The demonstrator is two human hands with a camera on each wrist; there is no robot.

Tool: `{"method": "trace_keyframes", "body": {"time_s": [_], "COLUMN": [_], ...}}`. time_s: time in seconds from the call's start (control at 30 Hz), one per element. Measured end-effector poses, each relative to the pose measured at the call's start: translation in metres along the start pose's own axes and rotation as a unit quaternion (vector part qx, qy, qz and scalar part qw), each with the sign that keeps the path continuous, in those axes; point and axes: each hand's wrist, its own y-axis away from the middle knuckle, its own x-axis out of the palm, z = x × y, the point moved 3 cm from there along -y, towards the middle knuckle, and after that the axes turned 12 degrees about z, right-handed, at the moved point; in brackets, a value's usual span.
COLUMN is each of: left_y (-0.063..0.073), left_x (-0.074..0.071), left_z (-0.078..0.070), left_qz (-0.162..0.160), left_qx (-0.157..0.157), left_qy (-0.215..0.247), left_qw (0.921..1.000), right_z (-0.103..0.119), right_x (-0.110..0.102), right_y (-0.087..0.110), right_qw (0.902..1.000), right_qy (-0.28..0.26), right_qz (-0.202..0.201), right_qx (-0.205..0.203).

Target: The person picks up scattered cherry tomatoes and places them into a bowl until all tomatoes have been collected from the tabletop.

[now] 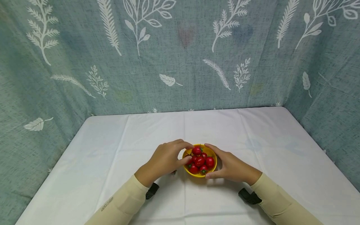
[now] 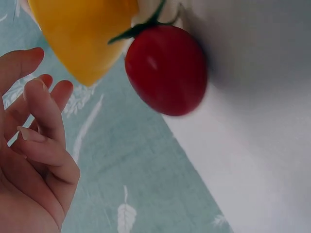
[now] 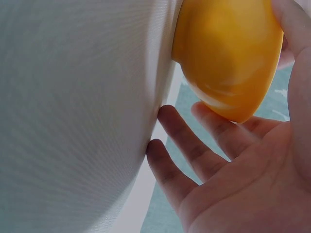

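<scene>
A yellow bowl stands on the white-covered table, holding several small red cherry tomatoes with green stems. My right hand grips the bowl's right side, thumb at the near rim and fingers round the far rim. On the other side, my left hand arches at the left rim, its thumb and index finger spread apart over the tomatoes. No tomato shows between them. The left wrist view has a single cherry tomato on the cloth outside the bowl; in the head view it is mostly hidden beneath the left hand.
A white cloth with fold lines covers the table. Blue-green curtains with white leaf prints hang behind and at both sides. Black bands sit at both wrists.
</scene>
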Motion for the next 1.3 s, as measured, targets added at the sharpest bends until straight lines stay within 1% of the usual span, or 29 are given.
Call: {"method": "trace_keyframes", "body": {"time_s": [0.17,0.4,0.53,0.7,0.8,0.97,1.2,1.3], "left_y": [0.013,0.031,0.039,0.048,0.051,0.050,0.048,0.047], "left_x": [-0.003,-0.004,-0.002,0.002,0.004,0.008,0.011,0.012], "left_z": [0.007,0.018,0.025,0.031,0.033,0.032,0.033,0.033], "left_qz": [-0.007,0.002,0.017,0.048,0.068,0.097,0.113,0.117], "left_qx": [-0.009,-0.030,-0.035,-0.040,-0.045,-0.054,-0.051,-0.057], "left_qy": [-0.023,-0.044,-0.051,-0.052,-0.048,-0.044,-0.041,-0.042], "left_qw": [0.9997,0.9986,0.9979,0.9967,0.9955,0.9929,0.9914,0.9906], "right_z": [0.000,0.000,0.000,-0.001,-0.001,-0.002,-0.002,-0.002], "right_x": [0.000,0.000,0.000,0.001,0.001,0.001,0.001,0.000], "right_y": [-0.001,-0.001,-0.001,-0.001,-0.001,0.000,-0.002,-0.002], "right_qw": [1.0000,1.0000,1.0000,1.0000,0.9999,0.9999,1.0000,1.0000], "right_qy": [0.004,0.004,0.003,-0.002,-0.003,-0.001,-0.002,-0.001], "right_qz": [-0.001,-0.001,-0.001,0.001,0.000,0.001,0.000,0.001], "right_qx": [0.002,0.005,0.007,0.009,0.011,0.013,0.003,0.005]}}
